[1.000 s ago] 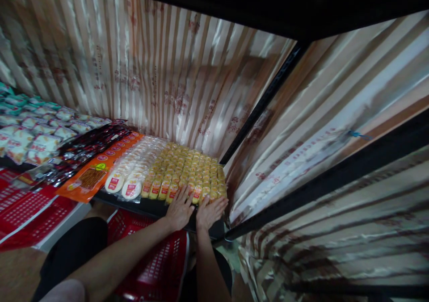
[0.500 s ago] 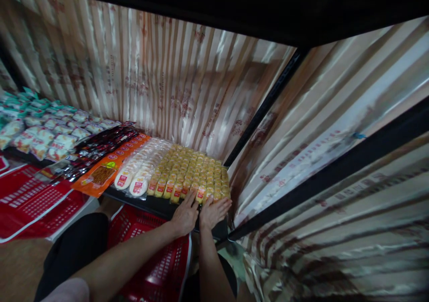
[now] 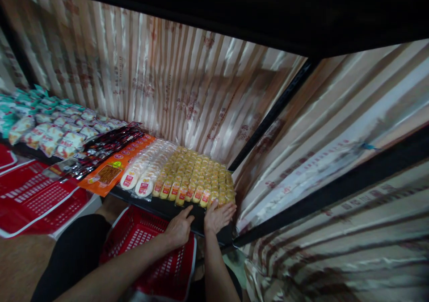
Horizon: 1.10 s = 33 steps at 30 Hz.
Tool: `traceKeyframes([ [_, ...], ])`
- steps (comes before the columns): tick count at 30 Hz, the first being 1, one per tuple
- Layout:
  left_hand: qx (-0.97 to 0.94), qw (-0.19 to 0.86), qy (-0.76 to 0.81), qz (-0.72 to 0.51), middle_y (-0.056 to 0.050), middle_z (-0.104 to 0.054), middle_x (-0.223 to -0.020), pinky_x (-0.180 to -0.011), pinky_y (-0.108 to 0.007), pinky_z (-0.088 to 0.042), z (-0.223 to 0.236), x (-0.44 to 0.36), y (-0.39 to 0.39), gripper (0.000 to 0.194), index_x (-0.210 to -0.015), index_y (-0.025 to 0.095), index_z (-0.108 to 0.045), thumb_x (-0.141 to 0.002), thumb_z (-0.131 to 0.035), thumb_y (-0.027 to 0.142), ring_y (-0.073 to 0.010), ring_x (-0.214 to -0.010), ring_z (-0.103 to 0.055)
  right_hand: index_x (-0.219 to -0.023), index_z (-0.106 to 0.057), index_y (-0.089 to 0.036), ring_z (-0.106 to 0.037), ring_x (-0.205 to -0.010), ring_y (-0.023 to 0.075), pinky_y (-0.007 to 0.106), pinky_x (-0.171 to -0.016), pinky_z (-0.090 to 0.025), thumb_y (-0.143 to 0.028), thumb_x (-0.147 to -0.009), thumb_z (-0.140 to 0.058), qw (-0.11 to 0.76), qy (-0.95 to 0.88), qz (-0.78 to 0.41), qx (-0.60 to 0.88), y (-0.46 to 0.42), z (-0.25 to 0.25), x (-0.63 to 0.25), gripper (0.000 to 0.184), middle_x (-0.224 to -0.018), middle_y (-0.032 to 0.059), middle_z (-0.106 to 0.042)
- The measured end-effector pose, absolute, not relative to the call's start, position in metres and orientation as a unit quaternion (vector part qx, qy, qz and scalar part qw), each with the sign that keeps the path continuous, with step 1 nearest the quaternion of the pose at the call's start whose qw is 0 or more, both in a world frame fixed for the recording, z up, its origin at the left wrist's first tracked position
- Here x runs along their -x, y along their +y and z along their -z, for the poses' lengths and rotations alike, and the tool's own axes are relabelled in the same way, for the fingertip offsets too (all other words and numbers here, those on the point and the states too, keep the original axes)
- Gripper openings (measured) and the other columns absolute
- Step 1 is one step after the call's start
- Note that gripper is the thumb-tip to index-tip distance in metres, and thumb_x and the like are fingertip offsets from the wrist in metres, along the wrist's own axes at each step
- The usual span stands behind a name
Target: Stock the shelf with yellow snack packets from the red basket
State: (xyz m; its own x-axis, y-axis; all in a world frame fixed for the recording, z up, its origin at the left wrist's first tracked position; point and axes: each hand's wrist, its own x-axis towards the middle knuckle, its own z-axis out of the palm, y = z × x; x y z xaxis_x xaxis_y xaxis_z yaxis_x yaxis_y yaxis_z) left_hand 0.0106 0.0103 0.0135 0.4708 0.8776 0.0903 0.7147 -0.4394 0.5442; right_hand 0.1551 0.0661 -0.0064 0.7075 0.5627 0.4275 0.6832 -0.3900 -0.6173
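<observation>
Rows of small yellow wrapped cakes (image 3: 197, 179) stand at the right end of a black shelf (image 3: 161, 205), red labels showing on several front ones. My right hand (image 3: 219, 217) lies flat, fingers stretched, against the front of the rightmost rows. Just before the shelf's front edge is my left hand (image 3: 180, 227), apart from the cakes, its index finger stretched out and the other fingers partly curled, with nothing seen in it. Left of the cakes lie two rows of round white packs (image 3: 145, 185) in clear wrap.
An orange flat packet (image 3: 105, 173), dark shiny packets (image 3: 112, 143) and white wrapped snacks (image 3: 70, 143) line the shelf leftward. Red baskets (image 3: 161, 270) stand below. A black post (image 3: 268, 123) and striped sheeting (image 3: 187, 92) bound the shelf behind and at right.
My left hand has drawn back from the front of the cakes toward the shelf edge. My right hand stays against the rightmost rows. The view has shifted slightly.
</observation>
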Motion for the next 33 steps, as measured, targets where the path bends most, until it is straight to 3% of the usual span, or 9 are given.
traceKeyframes([
  [14, -0.855, 0.237, 0.427, -0.174, -0.014, -0.034, -0.146, -0.107, -0.032, -0.037, -0.031, -0.027, 0.025, 0.040, -0.114, 0.011, -0.059, -0.079, -0.040, 0.006, -0.0232, -0.131, -0.038, -0.142, -0.021, 0.003, -0.014, -0.138, 0.0330, 0.053, -0.108, -0.019, -0.049, -0.090, -0.015, 0.433, -0.366, 0.041, 0.823, 0.065, 0.005, -0.159, 0.074, -0.149, 0.0255, -0.017],
  [19, -0.855, 0.233, 0.421, -0.193, -0.010, -0.039, -0.143, -0.106, -0.032, -0.038, -0.026, -0.033, 0.029, 0.040, -0.113, 0.014, -0.060, -0.079, -0.041, 0.006, -0.0214, -0.130, -0.039, -0.143, -0.018, 0.003, -0.012, -0.138, 0.0346, 0.054, -0.106, -0.023, -0.045, -0.092, -0.016, 0.417, -0.363, 0.023, 0.833, 0.060, -0.005, -0.157, 0.070, -0.148, 0.0271, -0.016],
  [23, -0.855, 0.184, 0.421, -0.241, -0.010, -0.043, -0.141, -0.111, -0.034, -0.030, -0.030, -0.037, 0.040, 0.039, -0.114, 0.012, -0.060, -0.083, -0.038, 0.008, -0.0210, -0.135, -0.031, -0.144, -0.015, 0.002, -0.010, -0.138, 0.0347, 0.054, -0.106, -0.023, -0.044, -0.092, -0.016, 0.403, -0.368, 0.014, 0.838, 0.059, -0.004, -0.157, 0.069, -0.149, 0.0264, -0.013],
  [28, -0.859, 0.102, 0.419, -0.277, -0.008, -0.030, -0.149, -0.115, -0.044, -0.015, -0.045, -0.046, 0.077, 0.043, -0.131, 0.012, -0.047, -0.091, -0.035, 0.021, -0.0229, -0.141, -0.009, -0.144, -0.017, 0.000, -0.012, -0.138, 0.0339, 0.056, -0.105, -0.022, -0.049, -0.091, -0.018, 0.404, -0.369, 0.041, 0.836, 0.065, 0.007, -0.160, 0.073, -0.149, 0.0266, -0.015],
  [33, -0.877, 0.089, 0.408, -0.239, -0.008, -0.023, -0.151, -0.116, -0.044, -0.008, -0.053, -0.065, 0.117, 0.049, -0.136, 0.015, -0.041, -0.093, -0.033, 0.036, -0.0210, -0.142, -0.007, -0.143, -0.017, 0.004, -0.012, -0.139, 0.0329, 0.052, -0.107, -0.021, -0.052, -0.090, -0.015, 0.398, -0.369, 0.040, 0.839, 0.067, 0.006, -0.160, 0.077, -0.148, 0.0279, -0.017],
])
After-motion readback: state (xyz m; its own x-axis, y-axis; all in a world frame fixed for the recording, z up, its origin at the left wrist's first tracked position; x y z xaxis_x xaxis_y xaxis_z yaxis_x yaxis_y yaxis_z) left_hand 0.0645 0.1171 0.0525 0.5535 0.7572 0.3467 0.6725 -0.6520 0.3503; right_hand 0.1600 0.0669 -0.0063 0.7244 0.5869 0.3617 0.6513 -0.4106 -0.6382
